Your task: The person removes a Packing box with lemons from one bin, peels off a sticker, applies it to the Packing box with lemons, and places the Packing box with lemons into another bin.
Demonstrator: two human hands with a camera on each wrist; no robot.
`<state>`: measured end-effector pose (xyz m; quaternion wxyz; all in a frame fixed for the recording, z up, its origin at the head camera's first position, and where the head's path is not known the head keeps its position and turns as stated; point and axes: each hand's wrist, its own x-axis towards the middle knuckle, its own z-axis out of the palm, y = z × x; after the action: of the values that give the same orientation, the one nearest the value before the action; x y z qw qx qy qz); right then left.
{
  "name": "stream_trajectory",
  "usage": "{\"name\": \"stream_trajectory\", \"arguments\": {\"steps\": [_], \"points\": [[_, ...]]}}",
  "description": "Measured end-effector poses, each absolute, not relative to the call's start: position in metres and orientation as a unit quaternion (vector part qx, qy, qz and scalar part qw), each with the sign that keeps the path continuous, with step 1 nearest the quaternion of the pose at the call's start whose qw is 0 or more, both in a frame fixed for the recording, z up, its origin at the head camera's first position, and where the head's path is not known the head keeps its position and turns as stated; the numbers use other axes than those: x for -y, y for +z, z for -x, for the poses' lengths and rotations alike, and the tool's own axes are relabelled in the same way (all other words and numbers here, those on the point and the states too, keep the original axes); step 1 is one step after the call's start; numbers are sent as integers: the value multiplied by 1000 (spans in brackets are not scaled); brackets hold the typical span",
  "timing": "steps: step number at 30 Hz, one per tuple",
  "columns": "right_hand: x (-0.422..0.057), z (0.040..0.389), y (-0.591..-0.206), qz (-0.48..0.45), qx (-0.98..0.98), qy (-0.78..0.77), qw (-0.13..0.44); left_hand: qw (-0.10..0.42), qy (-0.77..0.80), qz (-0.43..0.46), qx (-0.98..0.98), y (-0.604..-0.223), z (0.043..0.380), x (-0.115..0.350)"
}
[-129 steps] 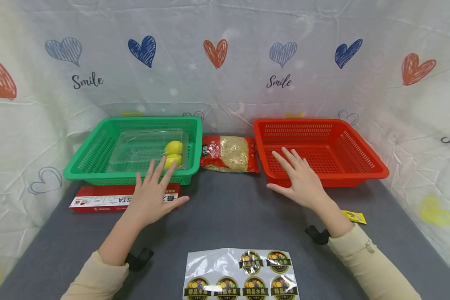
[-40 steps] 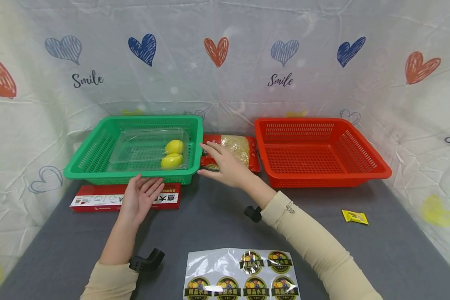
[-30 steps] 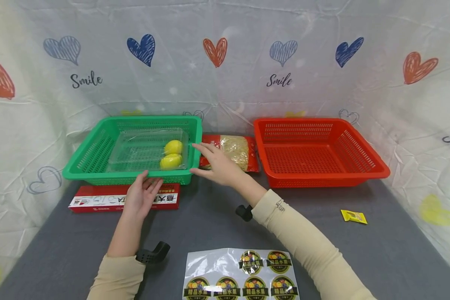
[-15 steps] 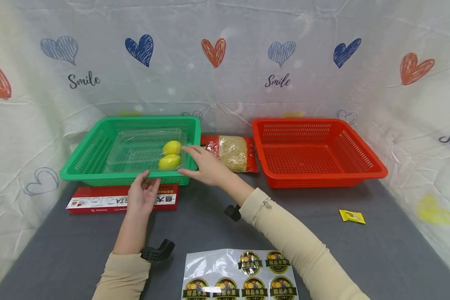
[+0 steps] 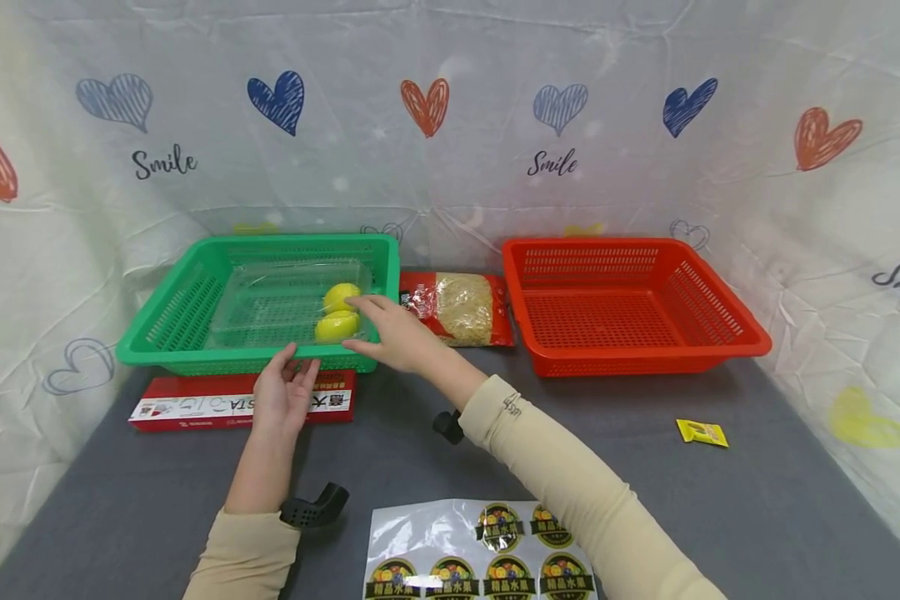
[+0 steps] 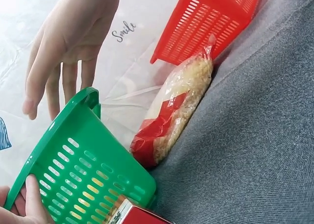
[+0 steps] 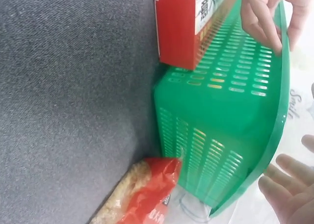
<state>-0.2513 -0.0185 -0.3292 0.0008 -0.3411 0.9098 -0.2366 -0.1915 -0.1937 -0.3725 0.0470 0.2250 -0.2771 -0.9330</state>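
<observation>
My left hand grips the front rim of a green plastic basket, palm turned up; in the right wrist view, its thumb and fingers pinch the rim from both sides. Inside lies a clear plastic box with two yellow lemons, a rear one and a front one. My right hand reaches over the basket's right front corner, fingers spread and holding nothing, their tips overlapping the lemons' right side in the head view. In the left wrist view that hand hangs above the rim.
A red pasta box lies before the green basket. A red-ended noodle bag sits between it and a red basket. At the right is a yellow packet; a sticker sheet lies in front, partly behind my right sleeve.
My right hand has crossed left from above the red basket to the lemons. The left hand has turned palm up and taken hold of the green basket's rim.
</observation>
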Motion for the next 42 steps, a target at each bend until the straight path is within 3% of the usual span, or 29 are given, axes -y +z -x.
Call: {"name": "stream_trajectory", "arguments": {"steps": [22, 42], "points": [[52, 256, -332, 334, -915, -227, 17, 54, -932, -218, 286, -372, 192, 190], [85, 265, -336, 180, -948, -262, 25, 61, -940, -220, 254, -374, 192, 192]]}}
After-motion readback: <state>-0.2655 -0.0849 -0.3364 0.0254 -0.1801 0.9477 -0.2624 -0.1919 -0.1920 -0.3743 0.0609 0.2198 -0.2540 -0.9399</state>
